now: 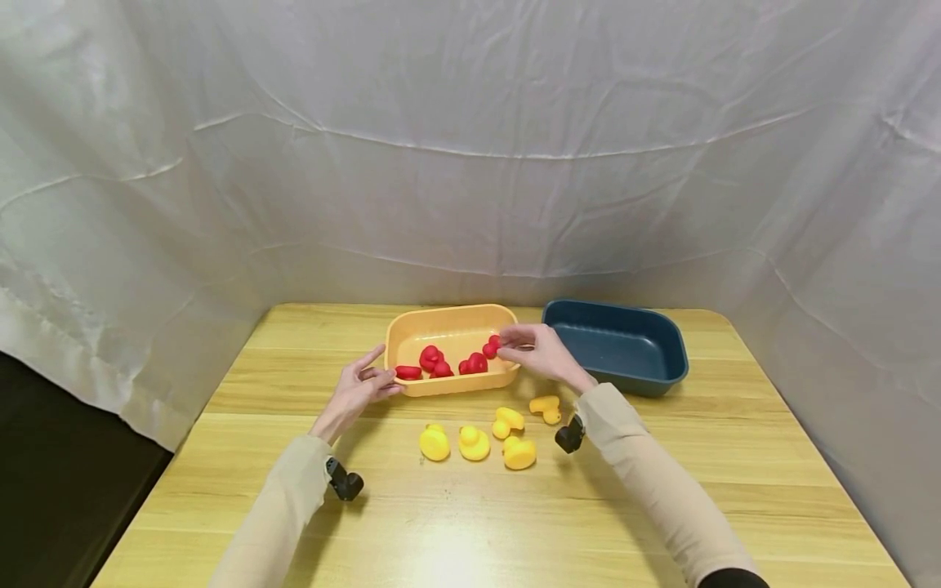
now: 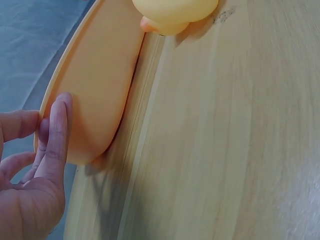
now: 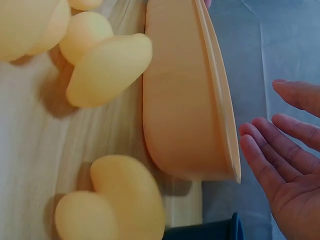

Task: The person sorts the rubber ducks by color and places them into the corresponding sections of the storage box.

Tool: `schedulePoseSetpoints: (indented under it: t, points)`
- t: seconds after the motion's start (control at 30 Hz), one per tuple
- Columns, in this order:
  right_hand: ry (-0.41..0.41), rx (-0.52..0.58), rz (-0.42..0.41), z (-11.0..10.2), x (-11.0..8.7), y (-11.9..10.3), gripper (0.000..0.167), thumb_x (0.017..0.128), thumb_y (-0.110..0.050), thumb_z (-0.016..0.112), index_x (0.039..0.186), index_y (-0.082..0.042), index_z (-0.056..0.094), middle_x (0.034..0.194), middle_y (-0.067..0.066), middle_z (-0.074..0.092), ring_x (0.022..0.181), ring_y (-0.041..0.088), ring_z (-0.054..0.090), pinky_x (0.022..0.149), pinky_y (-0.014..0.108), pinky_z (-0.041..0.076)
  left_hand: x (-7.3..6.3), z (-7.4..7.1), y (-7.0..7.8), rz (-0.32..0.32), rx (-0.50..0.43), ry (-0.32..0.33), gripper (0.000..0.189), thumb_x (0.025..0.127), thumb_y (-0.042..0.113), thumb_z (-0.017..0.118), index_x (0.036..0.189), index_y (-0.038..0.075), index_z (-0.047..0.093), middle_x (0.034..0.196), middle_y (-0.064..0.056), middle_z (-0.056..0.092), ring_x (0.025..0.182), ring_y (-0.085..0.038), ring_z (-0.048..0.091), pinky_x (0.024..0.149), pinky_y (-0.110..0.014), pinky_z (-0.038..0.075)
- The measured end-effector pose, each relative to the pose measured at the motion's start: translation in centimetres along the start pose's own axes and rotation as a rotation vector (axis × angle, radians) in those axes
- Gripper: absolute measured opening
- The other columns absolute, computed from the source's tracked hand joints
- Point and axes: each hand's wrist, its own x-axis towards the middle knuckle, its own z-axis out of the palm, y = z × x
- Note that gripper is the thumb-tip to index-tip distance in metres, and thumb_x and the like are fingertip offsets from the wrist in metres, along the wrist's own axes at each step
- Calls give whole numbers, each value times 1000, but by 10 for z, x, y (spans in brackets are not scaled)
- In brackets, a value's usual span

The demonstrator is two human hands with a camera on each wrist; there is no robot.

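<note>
An orange plastic tray [image 1: 441, 325] holds several red rubber ducks [image 1: 430, 357]. At its left end my left hand [image 1: 359, 385] pinches the rim; the left wrist view shows fingers against the outer wall [image 2: 95, 90]. My right hand [image 1: 542, 353] hovers over the tray's right end, close to a red duck [image 1: 491, 347]. In the right wrist view that hand [image 3: 292, 160] has its fingers spread apart beside the rim, with nothing between them. In front of the tray, several yellow rubber ducks [image 1: 474, 443] lie on the table, some tipped on their sides.
A dark blue tray [image 1: 613, 347] stands to the right of the orange one, behind my right forearm. The wooden table [image 1: 294, 359] is bounded by a pale grey curtain [image 1: 470, 204] at the back and sides.
</note>
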Motion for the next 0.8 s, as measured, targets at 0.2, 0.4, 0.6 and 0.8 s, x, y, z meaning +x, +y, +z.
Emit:
schedulePoseSetpoints:
  t: [0.2, 0.4, 0.6, 0.8]
  points:
    - [29, 10, 6, -8, -13, 7, 40, 92, -12, 73, 126, 8, 64, 118, 26, 71, 108, 37, 70, 97, 48, 59, 1, 2, -1, 6, 21, 6, 71, 102, 1, 53, 162, 7, 15, 97, -5, 58, 85, -14, 75, 92, -29, 61]
    - [79, -6, -12, -22, -26, 16, 34, 93, -8, 71, 123, 6, 66, 120, 27, 70, 107, 36, 71, 91, 32, 61, 2, 1, 0, 2, 39, 42, 68, 103, 2, 50, 162, 9, 15, 101, -8, 55, 84, -13, 75, 94, -31, 60]
    - [148, -24, 26, -46, -46, 33, 36, 94, -13, 72, 125, 5, 66, 121, 24, 70, 110, 37, 69, 87, 10, 54, 5, 0, 0, 14, 48, 82, 67, 104, 2, 49, 161, 7, 16, 100, -7, 53, 80, -10, 74, 90, -30, 62]
    - [377, -183, 14, -79, -72, 55, 25, 95, -11, 68, 117, 2, 71, 105, 22, 74, 88, 7, 68, 76, 2, 48, 7, -2, 0, 26, 39, 89, 65, 104, 1, 47, 161, 5, 16, 102, -7, 51, 78, -7, 73, 84, -21, 62]
